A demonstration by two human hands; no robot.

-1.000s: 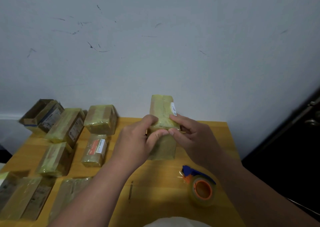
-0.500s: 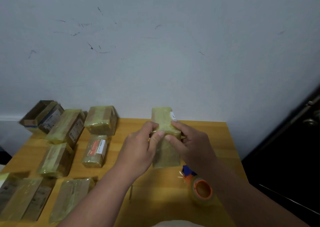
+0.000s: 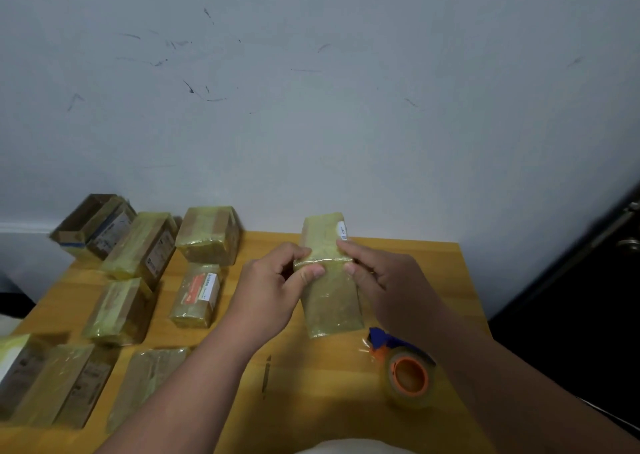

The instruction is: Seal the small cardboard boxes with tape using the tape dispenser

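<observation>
A small cardboard box [image 3: 329, 301], wrapped in yellowish tape and bearing a white label near its top right corner, stands tilted at the middle of the wooden table [image 3: 311, 384]. My left hand [image 3: 273, 287] grips its left side, thumb on the front edge. My right hand [image 3: 377, 277] grips its right side, fingers over the top face and thumb on the front. The tape dispenser [image 3: 407, 372], a clear roll on an orange core with a blue handle, lies on the table under my right forearm.
Several taped boxes lie on the left half of the table, among them one with an orange label [image 3: 199, 294] and a larger one [image 3: 209, 234] at the back. A plain wall rises behind the table. A dark door [image 3: 588, 280] stands at right.
The held box has come down and toward me, its lower end now closer to the dispenser. Both hands have kept their grip on it.
</observation>
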